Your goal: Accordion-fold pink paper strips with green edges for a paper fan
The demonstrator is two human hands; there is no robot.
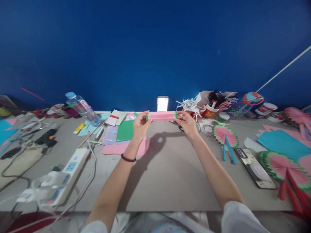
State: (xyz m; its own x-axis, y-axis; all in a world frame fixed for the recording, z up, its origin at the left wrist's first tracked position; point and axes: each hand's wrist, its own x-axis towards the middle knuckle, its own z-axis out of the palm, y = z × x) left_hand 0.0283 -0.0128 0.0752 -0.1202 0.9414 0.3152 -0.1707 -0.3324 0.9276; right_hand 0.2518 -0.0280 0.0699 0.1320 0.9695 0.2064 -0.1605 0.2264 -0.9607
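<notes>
Raised above the far part of the table, a pink folded paper strip (161, 116) with green ends stretches between both hands. My left hand (141, 125) pinches its left green end between thumb and fingers, and a dark red bead bracelet (128, 158) circles that wrist. On the other side, my right hand (187, 124) grips the right green end in the same way. Below the left hand lie a green paper sheet (124, 130) and a pink paper sheet (121, 149). Dark scissors handles (181, 128) show partly behind the right hand.
A white power strip (73, 173) with cables lies at the left, near a plastic bottle (84, 108) and a glue gun (46, 139). To the right are a round paper fan (225, 136), a phone (246, 161), more fans (284, 168) and cups (211, 111). A blue wall (155, 55) stands behind.
</notes>
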